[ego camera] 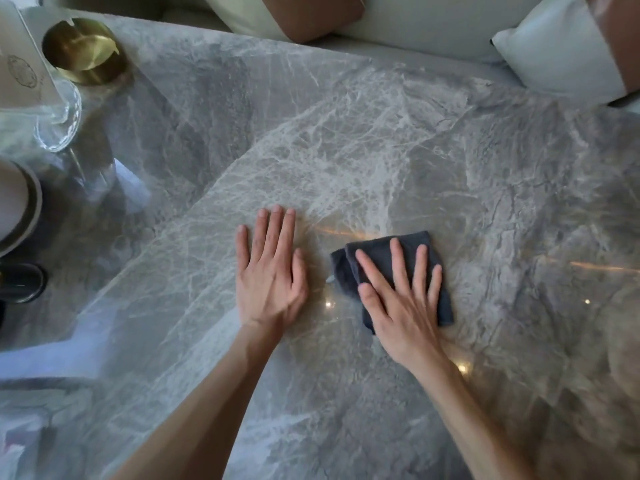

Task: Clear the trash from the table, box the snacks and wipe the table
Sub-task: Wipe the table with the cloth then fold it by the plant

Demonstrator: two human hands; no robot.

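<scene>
A folded dark grey cloth (349, 268) lies flat on the grey marble table (381, 150) a little right of centre. My right hand (401, 299) presses down on the cloth with its fingers spread and covers most of it. My left hand (272, 271) rests palm down on the bare marble just left of the cloth, fingers together, holding nothing. No trash or snacks show in this view.
At the far left stand a brass bowl (83, 50), a clear glass dish (59, 119), a printed card (17, 60), a round plate (20, 209) and a dark round object (26, 282). A pale sofa with white and brown cushions (561, 53) lines the table's far edge.
</scene>
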